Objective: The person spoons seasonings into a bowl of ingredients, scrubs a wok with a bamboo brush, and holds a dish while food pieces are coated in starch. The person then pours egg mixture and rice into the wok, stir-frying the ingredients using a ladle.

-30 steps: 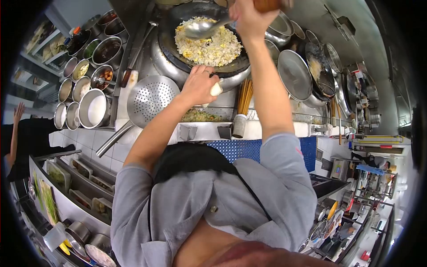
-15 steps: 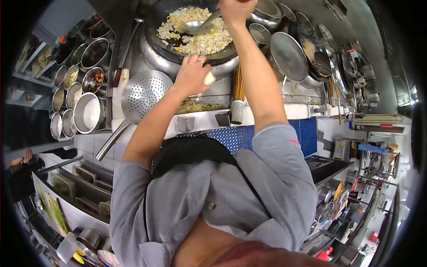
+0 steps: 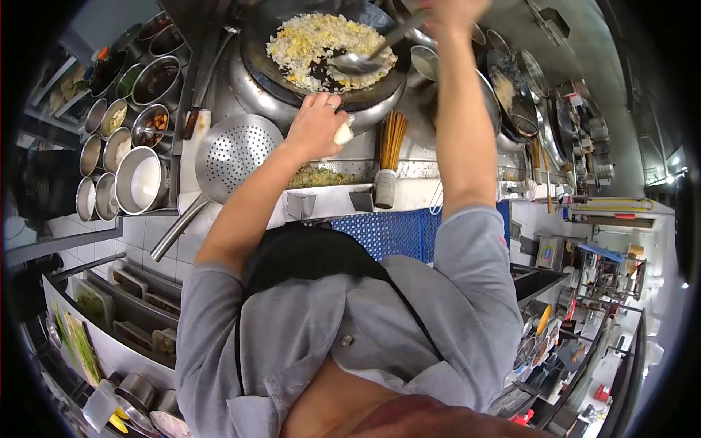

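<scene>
A dark wok (image 3: pixel 253 45) at the top of the view holds rice mixed with yellow egg (image 3: pixel 307 44). At its near rim is my left hand (image 3: pixel 315 125), fingers closed over the edge, with a white cloth (image 3: pixel 343 133) bunched under the palm. My right hand (image 3: pixel 456 16), somewhat blurred, grips the handle of a steel ladle (image 3: pixel 355 64). The ladle's bowl rests among the rice on the right side of the wok, beside a bare dark patch of metal.
A perforated strainer (image 3: pixel 237 157) lies left of my left forearm. Several metal pots of ingredients, including a white-filled one (image 3: pixel 140 181), stand farther left. A bamboo brush (image 3: pixel 391 153) sits at the counter's front edge. Food scraps (image 3: pixel 321 175) lie in the trough below the wok.
My right hand has swung to the right and the ladle's bowl has shifted right and toward me through the rice. The left hand stays at the wok's rim.
</scene>
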Motion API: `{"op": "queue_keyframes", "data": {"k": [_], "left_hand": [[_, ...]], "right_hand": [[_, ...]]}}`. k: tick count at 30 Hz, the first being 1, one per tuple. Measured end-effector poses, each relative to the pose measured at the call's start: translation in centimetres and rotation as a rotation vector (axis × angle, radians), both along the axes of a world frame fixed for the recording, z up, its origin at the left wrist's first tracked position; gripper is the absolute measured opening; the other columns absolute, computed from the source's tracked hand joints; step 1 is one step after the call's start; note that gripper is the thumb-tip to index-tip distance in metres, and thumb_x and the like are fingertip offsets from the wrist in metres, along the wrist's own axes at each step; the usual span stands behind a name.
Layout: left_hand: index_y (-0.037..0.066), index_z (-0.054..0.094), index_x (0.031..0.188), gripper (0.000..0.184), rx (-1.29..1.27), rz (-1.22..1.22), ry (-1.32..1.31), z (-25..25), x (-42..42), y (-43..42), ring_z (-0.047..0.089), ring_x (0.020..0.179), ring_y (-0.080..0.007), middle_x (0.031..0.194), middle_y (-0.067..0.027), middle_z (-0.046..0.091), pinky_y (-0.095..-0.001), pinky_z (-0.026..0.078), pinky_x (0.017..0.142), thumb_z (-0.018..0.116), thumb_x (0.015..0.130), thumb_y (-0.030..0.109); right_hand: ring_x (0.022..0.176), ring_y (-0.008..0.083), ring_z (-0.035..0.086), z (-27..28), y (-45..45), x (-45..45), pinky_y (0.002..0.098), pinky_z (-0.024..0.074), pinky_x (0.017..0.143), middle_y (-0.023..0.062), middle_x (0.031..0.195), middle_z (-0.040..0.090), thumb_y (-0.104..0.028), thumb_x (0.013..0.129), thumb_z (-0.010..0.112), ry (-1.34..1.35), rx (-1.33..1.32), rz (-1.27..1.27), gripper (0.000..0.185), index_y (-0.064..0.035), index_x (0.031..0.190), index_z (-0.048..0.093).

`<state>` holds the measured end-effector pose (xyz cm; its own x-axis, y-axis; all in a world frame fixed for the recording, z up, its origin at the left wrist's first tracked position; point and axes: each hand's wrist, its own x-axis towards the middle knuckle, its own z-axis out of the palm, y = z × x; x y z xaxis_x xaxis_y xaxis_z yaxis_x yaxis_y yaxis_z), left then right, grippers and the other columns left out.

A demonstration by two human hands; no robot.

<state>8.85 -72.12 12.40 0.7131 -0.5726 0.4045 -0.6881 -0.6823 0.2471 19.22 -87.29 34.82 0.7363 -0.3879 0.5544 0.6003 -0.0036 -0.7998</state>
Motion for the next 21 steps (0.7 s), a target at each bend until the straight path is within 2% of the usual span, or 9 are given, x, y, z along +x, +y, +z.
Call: {"op": "queue_keyframes", "data": {"k": [4, 5, 7, 8, 11, 12, 16, 18, 21], "left_hand": [[0.008, 0.069, 0.094, 0.042, -0.023, 0.025, -0.004, 0.0, -0.1, -0.3, 0.046, 0.109, -0.0293, 0.106, -0.0125, 0.053, -0.0420, 0.033, 0.100, 0.075, 0.058, 0.029], [0.008, 0.069, 0.093, 0.040, -0.027, 0.026, -0.018, -0.2, -0.4, -0.4, 0.047, 0.108, -0.0283, 0.105, -0.0118, 0.053, -0.0409, 0.034, 0.099, 0.075, 0.059, 0.029], [0.008, 0.069, 0.093, 0.041, -0.025, 0.028, -0.039, 0.2, 0.3, -0.2, 0.046, 0.107, -0.0281, 0.104, -0.0115, 0.053, -0.0405, 0.034, 0.099, 0.074, 0.058, 0.029], [0.008, 0.068, 0.094, 0.043, -0.017, 0.016, -0.017, 0.1, 0.1, -0.1, 0.046, 0.108, -0.0290, 0.105, -0.0119, 0.053, -0.0413, 0.034, 0.099, 0.075, 0.058, 0.030], [0.008, 0.068, 0.095, 0.045, 0.002, 0.004, 0.008, -0.1, 0.2, -0.1, 0.046, 0.108, -0.0297, 0.106, -0.0121, 0.053, -0.0418, 0.033, 0.099, 0.075, 0.057, 0.031], [0.008, 0.068, 0.095, 0.045, -0.001, 0.009, 0.011, -0.2, 0.2, -0.2, 0.046, 0.108, -0.0296, 0.106, -0.0120, 0.053, -0.0418, 0.033, 0.099, 0.075, 0.057, 0.031], [0.009, 0.068, 0.095, 0.045, -0.012, 0.043, 0.000, -0.2, 0.1, -0.5, 0.045, 0.108, -0.0294, 0.106, -0.0121, 0.053, -0.0419, 0.033, 0.099, 0.075, 0.057, 0.032], [0.009, 0.068, 0.095, 0.045, -0.036, 0.039, 0.004, 0.1, 0.2, -0.3, 0.045, 0.108, -0.0297, 0.106, -0.0121, 0.053, -0.0420, 0.033, 0.100, 0.076, 0.057, 0.031], [0.009, 0.068, 0.096, 0.045, 0.000, 0.036, 0.028, 0.3, -0.1, -0.4, 0.045, 0.109, -0.0302, 0.106, -0.0122, 0.053, -0.0424, 0.032, 0.100, 0.076, 0.056, 0.031]], "right_hand": [[0.036, 0.0151, 0.046, -2.8, -3.5, -0.8, 0.0290, 0.0435, 0.035, 0.0048, 0.049, 0.046, -0.004, 0.074, 0.070, -0.148, 0.032, -0.153, 0.026, -0.0043, 0.065, 0.046], [0.033, 0.0170, 0.044, -7.3, -5.4, 2.4, 0.0331, 0.0448, 0.034, 0.0059, 0.047, 0.045, -0.003, 0.073, 0.069, -0.218, 0.072, -0.078, 0.024, -0.0033, 0.067, 0.046], [0.033, 0.0171, 0.043, -7.1, -4.1, 3.2, 0.0343, 0.0450, 0.034, 0.0067, 0.047, 0.044, -0.002, 0.073, 0.068, -0.192, 0.061, 0.082, 0.023, -0.0033, 0.069, 0.045], [0.033, 0.0171, 0.042, -5.0, -4.3, 4.0, 0.0344, 0.0451, 0.035, 0.0067, 0.046, 0.044, -0.001, 0.073, 0.068, -0.154, 0.081, 0.158, 0.024, -0.0034, 0.069, 0.045], [0.036, 0.0128, 0.043, 1.5, -4.3, 2.9, 0.0279, 0.0346, 0.034, 0.0009, 0.050, 0.047, -0.013, 0.079, 0.069, -0.041, 0.000, -0.236, 0.019, -0.0070, 0.073, 0.051], [0.032, 0.0171, 0.042, 0.4, -8.1, 5.8, 0.0339, 0.0452, 0.035, 0.0068, 0.046, 0.045, -0.002, 0.074, 0.067, -0.137, 0.097, 0.086, 0.023, -0.0030, 0.069, 0.045], [0.039, 0.0184, 0.051, -8.0, -5.2, 7.6, 0.0316, 0.0473, 0.036, 0.0081, 0.052, 0.051, -0.005, 0.074, 0.068, -0.200, 0.048, -0.059, 0.020, -0.0008, 0.076, 0.049], [0.037, 0.0209, 0.053, -4.5, -1.7, 7.2, 0.0332, 0.0482, 0.035, 0.0094, 0.054, 0.056, -0.007, 0.078, 0.068, -0.149, 0.055, 0.193, 0.018, -0.0045, 0.077, 0.050], [0.035, 0.0136, 0.042, 0.7, 1.0, 4.7, 0.0284, 0.0341, 0.034, 0.0012, 0.049, 0.046, -0.011, 0.079, 0.067, -0.069, -0.004, 0.070, 0.019, -0.0077, 0.072, 0.050]]}}
